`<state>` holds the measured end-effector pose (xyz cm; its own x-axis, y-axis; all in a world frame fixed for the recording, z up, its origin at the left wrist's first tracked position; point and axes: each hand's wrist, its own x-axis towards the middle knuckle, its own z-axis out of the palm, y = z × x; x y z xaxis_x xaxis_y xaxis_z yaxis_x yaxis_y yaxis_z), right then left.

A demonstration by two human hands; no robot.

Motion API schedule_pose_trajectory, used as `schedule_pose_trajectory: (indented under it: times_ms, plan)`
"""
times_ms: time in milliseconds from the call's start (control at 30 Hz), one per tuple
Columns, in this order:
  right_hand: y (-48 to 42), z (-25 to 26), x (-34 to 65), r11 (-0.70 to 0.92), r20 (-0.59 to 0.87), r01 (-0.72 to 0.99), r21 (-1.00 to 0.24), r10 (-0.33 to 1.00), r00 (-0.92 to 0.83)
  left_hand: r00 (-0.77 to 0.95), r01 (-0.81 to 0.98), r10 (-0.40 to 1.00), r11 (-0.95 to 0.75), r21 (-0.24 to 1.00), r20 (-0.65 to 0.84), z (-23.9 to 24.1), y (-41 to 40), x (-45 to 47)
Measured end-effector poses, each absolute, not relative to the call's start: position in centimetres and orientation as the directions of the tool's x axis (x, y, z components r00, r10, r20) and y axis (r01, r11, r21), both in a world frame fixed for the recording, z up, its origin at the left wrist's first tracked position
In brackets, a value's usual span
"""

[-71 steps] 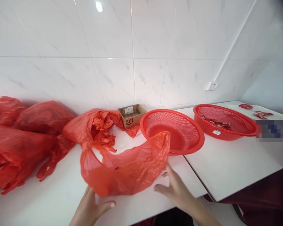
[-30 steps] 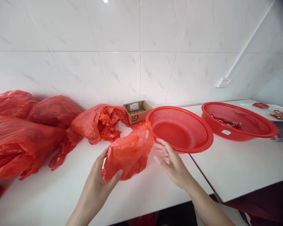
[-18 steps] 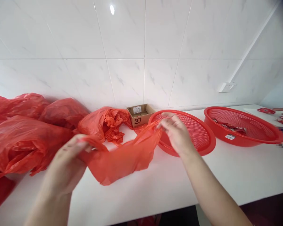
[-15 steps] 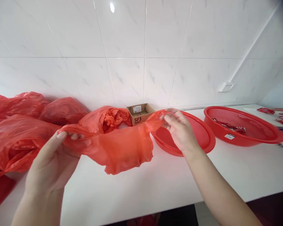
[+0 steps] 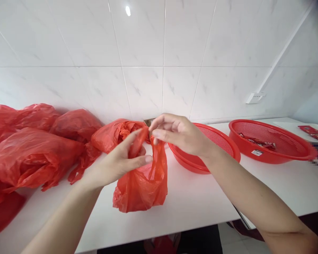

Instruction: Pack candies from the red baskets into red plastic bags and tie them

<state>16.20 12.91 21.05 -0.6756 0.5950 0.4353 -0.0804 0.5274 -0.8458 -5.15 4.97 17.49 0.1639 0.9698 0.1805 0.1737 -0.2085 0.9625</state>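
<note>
Over the white table (image 5: 198, 204), between your forearms, the red bag (image 5: 141, 194) hangs upright from its handles; whether its base touches the tabletop cannot be told. Your left hand (image 5: 123, 158) has its fingers curled around one handle, thumb extended across the bag's mouth. Your right hand (image 5: 175, 135) has thumb and fingertips drawn narrow, apparently pinching the top of the other handle. Treat the bag as soft, thin and likely light; its contents are hidden, so the weight is a judgement. Expect the film to be slippery and liable to tear under a sharp pull. Grip the gathered handles near their bases, not the loose side walls. For markings, check the white label (image 5: 257, 152) on the right-hand basket (image 5: 242, 146): its print is too small to read. Print on the cardboard box (image 5: 148, 122), mostly hidden behind your right hand, is likewise unreadable.
</note>
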Motion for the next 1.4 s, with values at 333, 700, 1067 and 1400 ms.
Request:
schedule_pose_trajectory:
  times_ms: [333,700,1067,1400]
  plan:
    - [13.5,17.8,14.5,0.691,0.480,0.068,-0.719,0.565,-0.671,0.149,0.185,0.989,-0.015,0.983,-0.013,16.8,7.2,-3.4]
    - [11.6,16.7,16.5,0.602,0.463,-0.039,-0.797,0.569,-0.680,0.307,0.436,0.948,-0.215,0.874,0.080,17.0,6.9,-3.6]
    - [13.9,11.8,13.8,0.451,0.231,0.075,-0.890,0.584,-0.778,0.112,0.773,0.778,-0.459,0.437,0.618,13.8,7.0,-2.8]
    - [13.0,10.8,22.2,0.594,0.198,0.434,-0.677,0.716,-0.669,0.158,0.807,0.925,-0.323,0.494,0.347,8.4,3.2,-11.3]
